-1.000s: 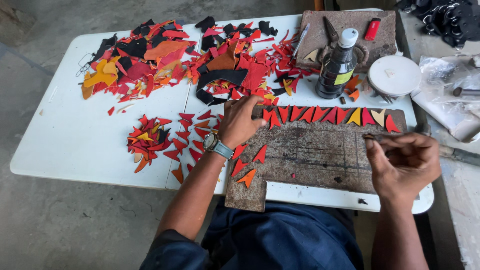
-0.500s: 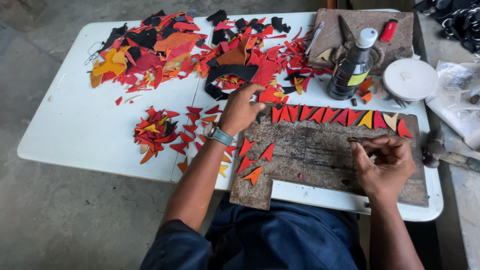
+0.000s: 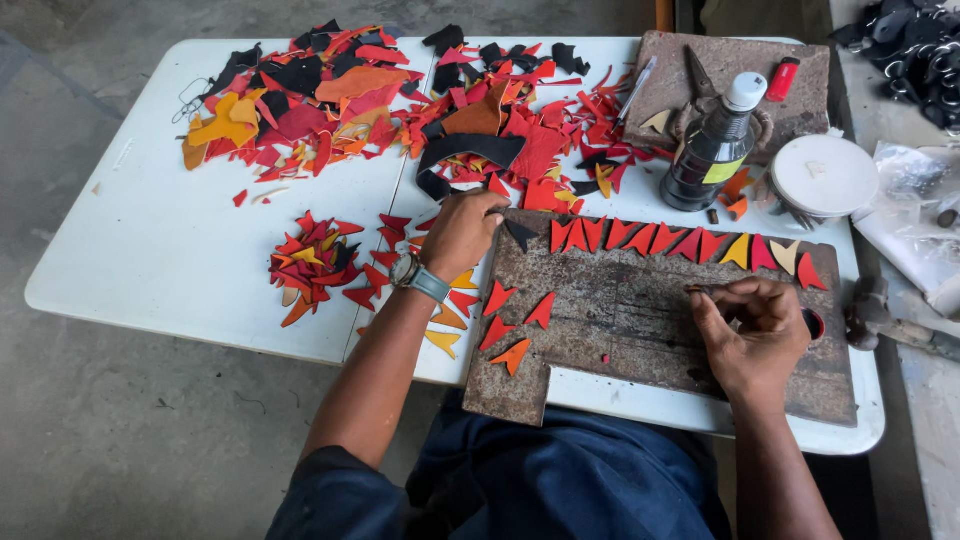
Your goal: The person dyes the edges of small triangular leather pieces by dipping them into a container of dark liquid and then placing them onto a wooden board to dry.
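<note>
The left hand (image 3: 462, 232) pinches a black triangle (image 3: 519, 234) at the row's left end on the brown board (image 3: 650, 330). The right hand (image 3: 752, 335), fingers curled, grips something small, unclear. A nudge could scatter the lined-up triangles (image 3: 660, 238).

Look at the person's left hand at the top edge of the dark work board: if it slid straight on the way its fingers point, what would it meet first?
Probably the black triangular piece at the left hand's fingertips, then the row of red triangles along the board.
</note>
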